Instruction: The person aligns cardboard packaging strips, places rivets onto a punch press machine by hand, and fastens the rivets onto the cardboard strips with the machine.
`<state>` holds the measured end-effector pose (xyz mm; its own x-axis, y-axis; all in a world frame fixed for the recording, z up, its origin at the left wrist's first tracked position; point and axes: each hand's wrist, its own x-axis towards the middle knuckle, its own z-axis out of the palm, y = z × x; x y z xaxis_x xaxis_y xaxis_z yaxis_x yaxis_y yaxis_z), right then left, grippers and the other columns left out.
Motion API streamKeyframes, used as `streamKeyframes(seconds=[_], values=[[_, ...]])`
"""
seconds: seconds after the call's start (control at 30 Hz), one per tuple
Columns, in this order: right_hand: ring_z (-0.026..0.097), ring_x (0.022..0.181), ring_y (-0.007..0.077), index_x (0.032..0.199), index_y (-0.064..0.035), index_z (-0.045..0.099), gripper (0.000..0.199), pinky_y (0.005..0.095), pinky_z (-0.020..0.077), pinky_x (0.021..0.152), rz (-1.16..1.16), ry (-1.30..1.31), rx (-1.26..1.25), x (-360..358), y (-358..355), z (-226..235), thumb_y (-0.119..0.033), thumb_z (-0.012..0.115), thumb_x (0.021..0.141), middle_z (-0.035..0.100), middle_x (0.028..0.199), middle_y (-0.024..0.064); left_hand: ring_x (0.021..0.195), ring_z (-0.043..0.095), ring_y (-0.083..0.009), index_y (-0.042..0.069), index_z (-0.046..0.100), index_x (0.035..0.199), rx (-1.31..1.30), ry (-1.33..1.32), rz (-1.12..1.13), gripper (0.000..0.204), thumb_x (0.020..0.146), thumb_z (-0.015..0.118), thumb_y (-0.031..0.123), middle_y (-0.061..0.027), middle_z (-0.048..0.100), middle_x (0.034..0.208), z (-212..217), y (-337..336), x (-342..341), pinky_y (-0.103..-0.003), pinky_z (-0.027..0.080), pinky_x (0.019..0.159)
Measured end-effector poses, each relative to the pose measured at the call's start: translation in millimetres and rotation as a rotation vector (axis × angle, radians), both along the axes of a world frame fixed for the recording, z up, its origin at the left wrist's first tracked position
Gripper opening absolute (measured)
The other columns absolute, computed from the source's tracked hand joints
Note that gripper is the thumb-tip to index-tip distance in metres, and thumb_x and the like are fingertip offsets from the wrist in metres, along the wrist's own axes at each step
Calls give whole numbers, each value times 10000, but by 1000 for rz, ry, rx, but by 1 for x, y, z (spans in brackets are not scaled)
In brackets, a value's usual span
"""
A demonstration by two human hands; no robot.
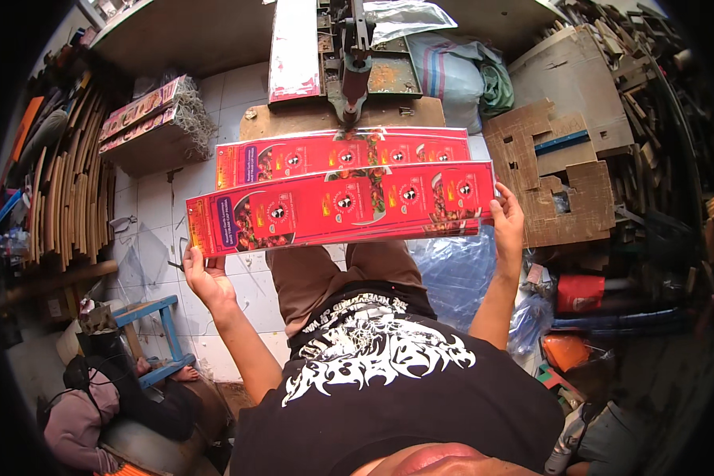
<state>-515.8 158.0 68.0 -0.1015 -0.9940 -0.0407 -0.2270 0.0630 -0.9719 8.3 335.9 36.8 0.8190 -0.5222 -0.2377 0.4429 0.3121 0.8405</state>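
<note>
Both hands hold a red printed sheet [341, 210] stretched left to right above the lap. The left hand [206, 278] pinches its left end, the right hand [508, 218] grips its right end. A second sheet [341, 155] lies just beyond, probably on the tabletop [293, 119] under the press [353, 71]. White floor tiles [155, 238] show on the left.

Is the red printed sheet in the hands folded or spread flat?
Spread flat: the red printed sheet stretches full length between left hand and right hand.
</note>
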Motion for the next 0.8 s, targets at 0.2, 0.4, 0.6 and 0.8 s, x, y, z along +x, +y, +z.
streamKeyframes(seconds=[0.2,0.4,0.6,0.8], values=[[659,837,101,1358,15,584,409,258,555,737,-69,100,-20,11,-81,-12,-29,628,954,678,1133,102,1001,688,-253,-18,536,1330,294,-417,-116,419,1000,635,220,-145,662,1154,-9,-65,37,-348,580,879],[601,1222,371,1316,11,623,502,423,442,1080,-59,651,-118,3,-97,-46,-213,721,879,636,1285,254,1235,554,-356,-5,574,1338,746,-1112,-12,520,916,728,258,-207,570,1314,-5,-87,35,-435,440,1053],[633,1107,349,1215,-17,685,361,410,483,1005,21,671,-211,23,-86,-50,-181,703,894,671,1175,199,1153,619,-354,-12,607,1299,849,-1176,-246,445,935,698,227,-214,635,1233,-13,-85,21,-420,485,994],[542,1233,370,1159,-43,707,370,471,410,1069,-108,859,-128,42,-76,-58,-251,738,854,620,1268,191,1197,593,-379,-20,610,1265,875,-1135,-281,398,927,690,176,-217,597,1286,-5,-91,11,-432,474,1024]])
